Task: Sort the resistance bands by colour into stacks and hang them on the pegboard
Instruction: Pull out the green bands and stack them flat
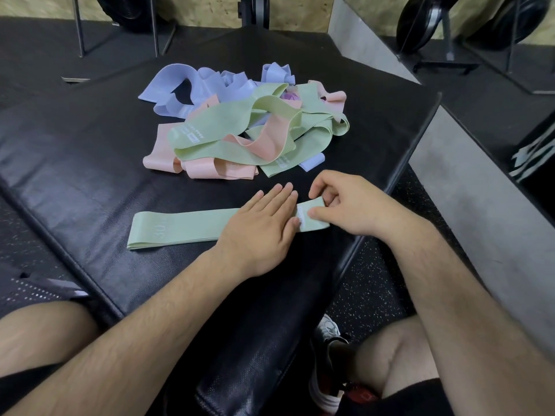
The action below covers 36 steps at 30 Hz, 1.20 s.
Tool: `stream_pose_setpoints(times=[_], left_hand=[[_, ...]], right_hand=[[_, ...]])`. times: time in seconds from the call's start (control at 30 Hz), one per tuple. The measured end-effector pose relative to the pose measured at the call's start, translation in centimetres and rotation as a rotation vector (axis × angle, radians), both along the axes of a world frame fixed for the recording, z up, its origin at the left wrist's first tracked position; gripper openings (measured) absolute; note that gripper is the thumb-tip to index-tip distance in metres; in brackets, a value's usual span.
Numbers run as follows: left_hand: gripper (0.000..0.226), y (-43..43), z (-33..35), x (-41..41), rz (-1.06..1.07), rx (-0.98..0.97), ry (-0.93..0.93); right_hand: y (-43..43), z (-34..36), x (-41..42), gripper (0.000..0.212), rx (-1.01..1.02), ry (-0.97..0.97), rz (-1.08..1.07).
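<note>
A flat stack of green resistance bands lies on the black padded bench in front of me. My left hand presses flat on the stack's right part, fingers straight. My right hand pinches the stack's right end between thumb and fingers. Beyond lies a tangled pile of bands: green bands, pink bands and lilac bands mixed together. No pegboard is in view.
The bench's right edge drops to a speckled floor beside a grey concrete step. Weight plates on a rack stand at the back right. Metal legs rise at the back left. My knees and a shoe are below.
</note>
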<state>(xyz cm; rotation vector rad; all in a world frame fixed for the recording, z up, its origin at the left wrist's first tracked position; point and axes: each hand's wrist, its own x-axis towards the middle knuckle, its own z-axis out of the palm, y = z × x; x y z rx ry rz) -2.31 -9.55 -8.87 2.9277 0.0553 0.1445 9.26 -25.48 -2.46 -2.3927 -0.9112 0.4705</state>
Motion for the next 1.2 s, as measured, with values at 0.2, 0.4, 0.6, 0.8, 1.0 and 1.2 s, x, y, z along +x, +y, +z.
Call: stream_pose_setpoints(times=[0.2, 0.4, 0.6, 0.8, 1.0, 1.2], left_hand=[[0.068, -0.2, 0.4, -0.2, -0.011, -0.029, 0.003], [0.055, -0.3, 0.5, -0.2, 0.009, -0.022, 0.011], [0.061, -0.6, 1.1, -0.2, 0.0, 0.12, -0.044], [0.061, -0.7, 2.7, 0.3, 0.047, 0.068, -0.101], [0.035, 2.2, 5.5, 1.0, 0.155, -0.012, -0.28], [0.034, 6.3, 5.8, 1.3, 0.223, -0.069, -0.329]], right_hand=[[-0.6, -0.7, -0.4, 0.01, 0.052, -0.061, 0.027], [-0.9, -1.5, -0.6, 0.004, 0.004, -0.154, 0.026], [-1.2, -1.2, -1.8, 0.012, -0.134, -0.294, 0.029], [-0.1, -0.5, -2.4, 0.026, -0.179, -0.511, 0.066], [4.0, 0.8, -2.0, 0.033, 0.046, -0.493, 0.03], [8.7, 0.8, -2.6, 0.041, 0.108, -0.401, 0.076]])
